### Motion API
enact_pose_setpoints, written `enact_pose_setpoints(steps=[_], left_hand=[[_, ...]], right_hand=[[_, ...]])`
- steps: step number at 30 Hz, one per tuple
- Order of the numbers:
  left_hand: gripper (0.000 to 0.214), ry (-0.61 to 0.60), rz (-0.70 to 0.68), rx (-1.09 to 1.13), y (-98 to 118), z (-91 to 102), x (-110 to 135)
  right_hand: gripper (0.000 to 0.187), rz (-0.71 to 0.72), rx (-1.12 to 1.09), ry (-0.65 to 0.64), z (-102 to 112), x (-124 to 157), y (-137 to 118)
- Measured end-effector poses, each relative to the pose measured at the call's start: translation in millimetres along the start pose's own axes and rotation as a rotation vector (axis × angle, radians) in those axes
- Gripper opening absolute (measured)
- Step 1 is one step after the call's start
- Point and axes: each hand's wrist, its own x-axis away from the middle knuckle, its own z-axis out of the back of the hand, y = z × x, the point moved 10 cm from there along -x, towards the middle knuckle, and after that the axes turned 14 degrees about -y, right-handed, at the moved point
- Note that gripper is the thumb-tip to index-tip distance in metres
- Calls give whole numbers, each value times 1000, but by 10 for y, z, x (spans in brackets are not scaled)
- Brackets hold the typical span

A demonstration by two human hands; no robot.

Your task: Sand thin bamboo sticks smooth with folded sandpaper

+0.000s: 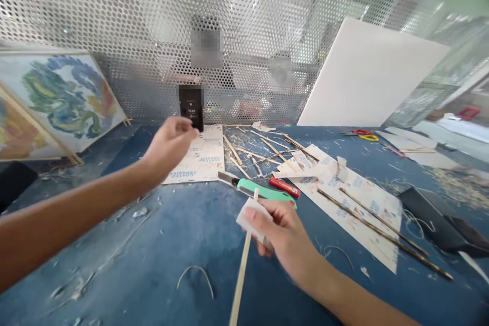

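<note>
Looks to be at the smoothing step, probably rubbing down a thin wooden strip (240, 280) with a small folded piece of sandpaper (243, 221). Closed on both in the right hand (284, 224), with the thumb laid over the sandpaper and the fingers curled beneath. Showing a short tip of the strip beyond the fold, and a longer length slanting down over the counter (153, 254) and out of the bottom of the view. Half curled at the left hand (170, 140), raised near a flat printed sheet (209, 155) and just in front of the phone (191, 112), with no strip between the fingers; hard to tell about any smaller scrap pinched there

Most likely calls next for steadying the strip with the left hand, then drawing the sandpaper lengthwise, lightly enough to avoid bending or snapping so slim a piece. Worth turning the strip between strokes to reach every side, and watching for splinters. Best also to mind the green knife (267, 192), lying just beyond the right hand with the blade pointing left, close to a red tube (284, 187). Also in view: loose strips (232, 150) in a scattered heap behind the knife, and dark sticks (382, 233) lying partly across a second sheet (355, 181) to the right
</note>
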Motion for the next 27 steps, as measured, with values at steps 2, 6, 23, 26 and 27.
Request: enact_pose_setpoints(steps=[2,6,23,26,27], left_hand=[[51,215,12,-65,-50,167,-488],[59,378,58,-131,-257,194,-1159],[62,395,93,-238,-376,-106,-1519],[59,293,36,-170,-383,-95,-1503],[56,207,15,-130,-393,-112,-1513]], right_hand=[[51,-34,24,-32,-55,-7,43],[55,-111,4,-56,-100,-28,164],[59,-202,-46,-70,-107,-53,266],[56,-191,-18,-39,-58,-63,258],[56,-181,-9,-34,-52,-69,249]])
